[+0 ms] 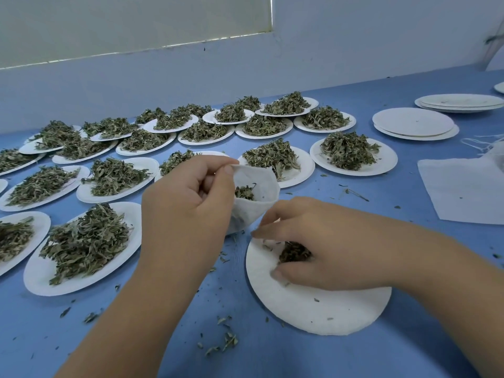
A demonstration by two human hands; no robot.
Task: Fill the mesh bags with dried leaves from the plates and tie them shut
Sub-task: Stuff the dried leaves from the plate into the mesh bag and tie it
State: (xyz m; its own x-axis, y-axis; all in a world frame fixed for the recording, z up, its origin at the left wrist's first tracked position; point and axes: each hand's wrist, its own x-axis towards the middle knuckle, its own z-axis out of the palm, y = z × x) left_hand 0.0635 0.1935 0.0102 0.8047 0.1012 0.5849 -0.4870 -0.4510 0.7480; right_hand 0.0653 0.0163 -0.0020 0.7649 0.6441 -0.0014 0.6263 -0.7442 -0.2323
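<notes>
Two hands of mine are busy over the blue worktop [381, 186]. My left hand [188, 203] pinches the rim of a small white mesh bag [259, 197] between thumb and forefinger, with the other fingers curled in. It holds the bag's mouth open and tipped toward my right. The bag's lower end is down by the worktop, though I cannot tell whether it touches. A little clump of dried green leaves [244, 192] lies inside the bag.

My right hand [313, 249] rests on the round white paper plate [313, 309] nearest me, just to the right of the bag. Its fingers are curled round a small dark pinch of leaves [294, 252]. The bare part of this plate shows only a few crumbs.

To my left and farther back, many white paper plates heaped with leaves [38, 279] lie in rows, some of them overlapping, reaching to the pale wall [354, 50]. At the far right there are stacks of empty white plates [414, 124], well apart from the bag. Nearer on the right lies a flat sheet of white mesh fabric [461, 192], with loose white strings [480, 144] beyond it. Scattered leaf bits [229, 341] lie on the worktop between my forearms.
</notes>
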